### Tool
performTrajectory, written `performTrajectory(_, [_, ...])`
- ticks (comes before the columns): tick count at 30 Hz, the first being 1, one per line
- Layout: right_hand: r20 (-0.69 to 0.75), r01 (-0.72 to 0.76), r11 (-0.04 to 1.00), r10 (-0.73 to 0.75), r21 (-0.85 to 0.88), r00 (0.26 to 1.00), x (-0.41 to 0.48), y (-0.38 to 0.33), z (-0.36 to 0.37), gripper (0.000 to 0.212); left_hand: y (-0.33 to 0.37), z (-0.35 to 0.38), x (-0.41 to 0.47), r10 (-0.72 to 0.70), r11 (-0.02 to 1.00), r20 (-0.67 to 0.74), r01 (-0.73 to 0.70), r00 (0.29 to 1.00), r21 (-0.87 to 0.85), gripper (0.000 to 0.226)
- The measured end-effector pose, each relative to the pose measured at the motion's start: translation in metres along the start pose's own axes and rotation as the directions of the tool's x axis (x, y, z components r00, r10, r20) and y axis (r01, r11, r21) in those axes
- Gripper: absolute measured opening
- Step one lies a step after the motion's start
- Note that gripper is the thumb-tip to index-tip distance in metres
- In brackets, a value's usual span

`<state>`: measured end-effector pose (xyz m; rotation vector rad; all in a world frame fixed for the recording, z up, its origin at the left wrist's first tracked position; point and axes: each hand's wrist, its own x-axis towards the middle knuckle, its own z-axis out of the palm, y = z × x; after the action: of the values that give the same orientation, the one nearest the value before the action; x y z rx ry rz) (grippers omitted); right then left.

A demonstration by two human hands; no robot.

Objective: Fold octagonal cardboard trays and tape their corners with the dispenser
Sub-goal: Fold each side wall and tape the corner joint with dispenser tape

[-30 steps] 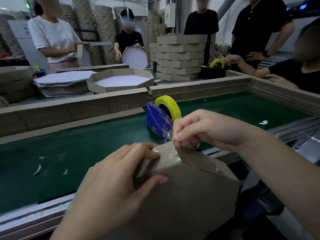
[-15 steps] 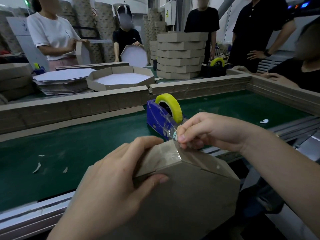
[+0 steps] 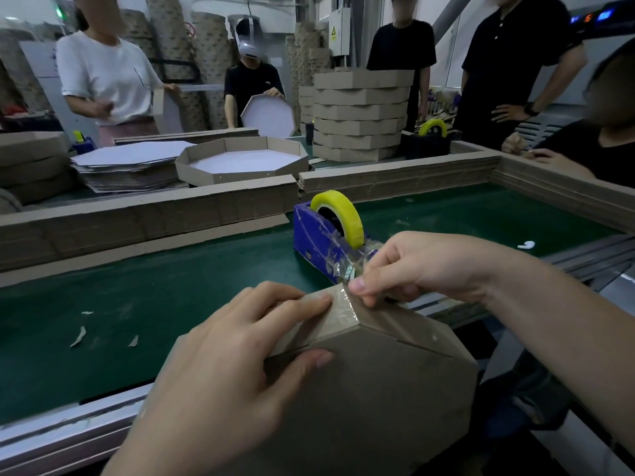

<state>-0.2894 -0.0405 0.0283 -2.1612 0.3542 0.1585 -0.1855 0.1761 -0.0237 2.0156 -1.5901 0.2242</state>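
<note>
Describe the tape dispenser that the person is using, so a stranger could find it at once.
Start at the green conveyor belt. The tape dispenser stands on it, just beyond the right hand. It is blue with a yellow roll; the other dispenser, beside the stacked trays, is dark.

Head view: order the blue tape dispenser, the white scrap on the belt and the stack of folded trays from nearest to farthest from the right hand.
1. Blue tape dispenser: just behind the right hand.
2. White scrap: on the green belt, off to the right.
3. Stack of folded trays: beyond the cardboard wall, far back.
</note>
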Motion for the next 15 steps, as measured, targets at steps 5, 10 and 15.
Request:
performTrajectory(5, [-0.007, -0.061, 0.997, 0.061, -0.047, 0.998, 0.0033, -0.0003, 0.0032, 0.035, -0.0006, -0.0009, -0.0014, -0.017, 1.0, 0.008, 0.017, 1.0, -0.003, 0.047])
performTrajectory(10, [0.046, -0.094, 0.994, 0.096, -0.061, 0.994, 0.0037, -0.0001, 0.0013, 0.038, 0.0009, -0.0032, -0.0014, -0.013, 1.0, 0.049, 0.013, 0.999, 0.013, 0.05])
performTrajectory(15, [-0.005, -0.17, 0.927, 0.178, -0.336, 0.984, 0.0077, 0.003, 0.002, 0.066, -0.001, -0.0071, -0.0031, 0.005, 0.999, 0.13, -0.011, 0.992, 0.046, 0.056])
